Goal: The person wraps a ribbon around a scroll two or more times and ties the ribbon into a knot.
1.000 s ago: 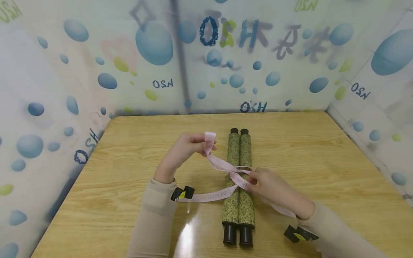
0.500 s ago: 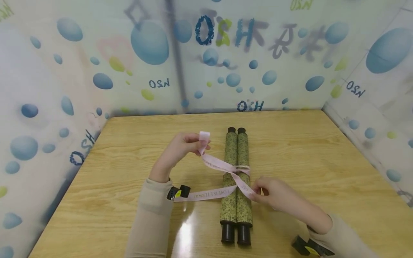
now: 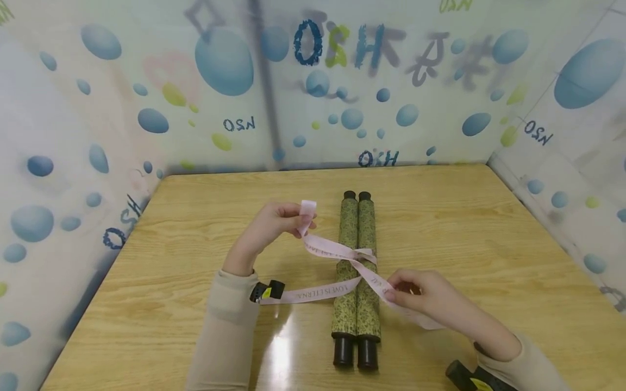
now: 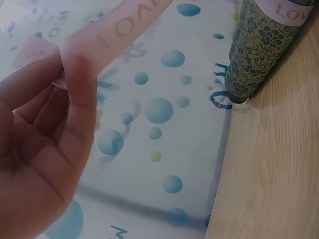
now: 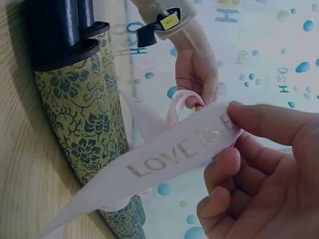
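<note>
Two scrolls (image 3: 348, 315) with green-gold floral cloth and dark end knobs lie side by side on the table. A pink ribbon (image 3: 330, 248) printed with gold letters wraps round their middle and crosses on top. My left hand (image 3: 274, 227) holds one stretch of it up to the left, pinched between thumb and fingers, with a short end folded above. In the right wrist view, my right hand (image 5: 269, 169) pinches another stretch reading "LOVE IS" between thumb and index finger, low to the right of the scrolls. A further ribbon length runs left from the scrolls, passing behind the left wrist.
The wooden table (image 3: 440, 217) has a light grain and a bright reflection at its front. Behind and at both sides stands a pale wall covering (image 3: 415, 81) with blue drops and letters. Each wrist wears a black strap with a small camera (image 3: 268, 291).
My right hand has moved right and slightly down, away from the scrolls, drawing its ribbon stretch out longer. The left hand keeps its pinch, and the small loop at the crossing has flattened.
</note>
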The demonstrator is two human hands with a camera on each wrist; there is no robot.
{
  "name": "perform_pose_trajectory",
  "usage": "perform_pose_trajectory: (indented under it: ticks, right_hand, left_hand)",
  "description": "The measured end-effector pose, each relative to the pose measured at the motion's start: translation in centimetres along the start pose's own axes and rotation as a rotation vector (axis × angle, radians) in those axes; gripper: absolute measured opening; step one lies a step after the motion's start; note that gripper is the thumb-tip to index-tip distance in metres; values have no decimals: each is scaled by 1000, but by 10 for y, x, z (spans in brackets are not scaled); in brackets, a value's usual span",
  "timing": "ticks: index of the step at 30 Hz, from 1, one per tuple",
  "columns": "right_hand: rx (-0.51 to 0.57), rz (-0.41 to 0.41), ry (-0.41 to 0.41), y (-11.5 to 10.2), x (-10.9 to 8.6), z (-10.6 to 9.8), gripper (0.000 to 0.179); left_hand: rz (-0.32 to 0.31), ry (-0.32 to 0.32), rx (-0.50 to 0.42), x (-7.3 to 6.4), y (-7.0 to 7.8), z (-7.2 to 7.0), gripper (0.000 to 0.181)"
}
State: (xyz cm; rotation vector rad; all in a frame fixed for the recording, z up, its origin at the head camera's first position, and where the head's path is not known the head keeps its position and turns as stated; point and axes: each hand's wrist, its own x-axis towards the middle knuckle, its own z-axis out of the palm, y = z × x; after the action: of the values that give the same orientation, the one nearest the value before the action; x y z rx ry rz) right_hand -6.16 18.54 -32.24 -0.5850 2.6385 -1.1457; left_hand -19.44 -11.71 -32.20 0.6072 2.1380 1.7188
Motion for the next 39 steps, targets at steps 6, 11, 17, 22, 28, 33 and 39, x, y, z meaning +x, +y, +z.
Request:
perform_pose_trajectory:
  ticks: [6, 11, 17, 22, 28, 33, 39]
  right_hand:
    - [73, 22, 14, 0, -1, -4, 15]
    - [83, 39, -2, 3, 2, -2, 16]
    - [124, 42, -9, 5, 2, -2, 17]
    - [150, 59, -11, 4, 2, -5, 19]
    - [163, 81, 3, 5, 1, -7, 21]
    - [175, 77, -2, 6, 1, -6, 22]
    - [207, 64, -20, 6, 2, -5, 22]
  left_hand:
    - [-8, -7, 15, 2, -1, 0, 25]
    - [-46, -21, 22, -6, -11, -6, 26]
    - [-49, -42, 117, -20, -26, -22, 19]
    - [-70, -61, 265, -34, -34, -34, 16]
    - [-160, -87, 344, -44, -49, -39, 19]
    - [-195, -81, 413, -48, -58, -36, 11]
    - [-238, -109, 475, -46, -60, -31, 9]
